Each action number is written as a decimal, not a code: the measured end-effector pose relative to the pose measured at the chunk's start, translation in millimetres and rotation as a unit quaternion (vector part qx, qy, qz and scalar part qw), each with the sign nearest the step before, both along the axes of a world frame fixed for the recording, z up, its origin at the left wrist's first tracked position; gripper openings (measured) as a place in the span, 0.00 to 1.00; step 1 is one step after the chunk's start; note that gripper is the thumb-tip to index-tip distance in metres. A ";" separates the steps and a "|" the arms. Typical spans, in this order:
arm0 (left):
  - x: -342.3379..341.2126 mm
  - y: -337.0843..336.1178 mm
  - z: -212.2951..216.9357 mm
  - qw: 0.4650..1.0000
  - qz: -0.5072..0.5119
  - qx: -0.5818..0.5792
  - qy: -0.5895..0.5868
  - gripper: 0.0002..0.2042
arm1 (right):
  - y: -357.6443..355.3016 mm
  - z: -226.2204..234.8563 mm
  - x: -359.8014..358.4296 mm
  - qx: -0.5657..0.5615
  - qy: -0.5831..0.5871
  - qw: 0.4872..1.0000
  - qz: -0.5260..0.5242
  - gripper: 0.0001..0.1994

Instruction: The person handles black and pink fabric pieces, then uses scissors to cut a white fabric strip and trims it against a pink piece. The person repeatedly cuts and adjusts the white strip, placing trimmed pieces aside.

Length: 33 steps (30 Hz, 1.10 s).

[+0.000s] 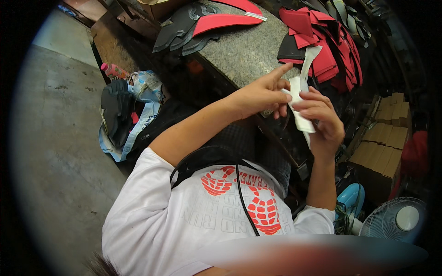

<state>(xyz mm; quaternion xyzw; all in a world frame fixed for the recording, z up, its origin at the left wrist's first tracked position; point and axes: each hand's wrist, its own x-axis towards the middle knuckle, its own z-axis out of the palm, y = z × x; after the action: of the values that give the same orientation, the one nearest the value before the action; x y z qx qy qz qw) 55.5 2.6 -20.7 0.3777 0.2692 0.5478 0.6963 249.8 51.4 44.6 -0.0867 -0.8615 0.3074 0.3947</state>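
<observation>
Between my two hands, just off the edge of the stone-topped bench (248,53), is a long, limp white strip (301,119). My left hand (264,95) pinches its side with the thumb and bent fingers, while the index finger points out straight. The fingers of my right hand (324,115) curl round the strip's other side. A greyish-white upper end (311,57) of the strip reaches toward a pile of red and black flat pieces (324,48). Whether it is one strip or two layers I cannot tell.
Curved red pieces (221,23) and black pieces (182,30) lie on the bench's far left. A bag of black soles (115,108) and a pink bottle (114,71) are at left. Cardboard boxes (384,138) and a fan (396,223) stand at right.
</observation>
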 end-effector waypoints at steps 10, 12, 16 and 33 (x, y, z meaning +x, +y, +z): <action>-39.6 186.5 18.0 0.558 0.442 0.156 0.685 0.30 | -23.9 -40.0 17.5 -0.601 0.125 0.789 -0.025 0.07; -42.5 203.9 16.0 0.515 0.429 0.183 0.719 0.30 | -29.0 -54.4 14.4 -0.636 0.113 0.763 -0.021 0.06; -47.8 220.1 22.3 0.589 0.399 0.223 0.667 0.33 | -28.9 -70.1 14.2 -0.642 0.118 0.758 0.000 0.06; -64.1 195.9 18.2 0.573 0.314 0.245 0.716 0.40 | 13.0 -31.8 14.9 -0.534 0.183 0.823 -0.062 0.10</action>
<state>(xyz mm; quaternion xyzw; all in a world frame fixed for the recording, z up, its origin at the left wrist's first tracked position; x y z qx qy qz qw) -8.6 198.5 -2.5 0.6948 0.6373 0.3281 -0.0579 264.7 64.3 12.8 -0.2790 -0.4674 0.7045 0.4554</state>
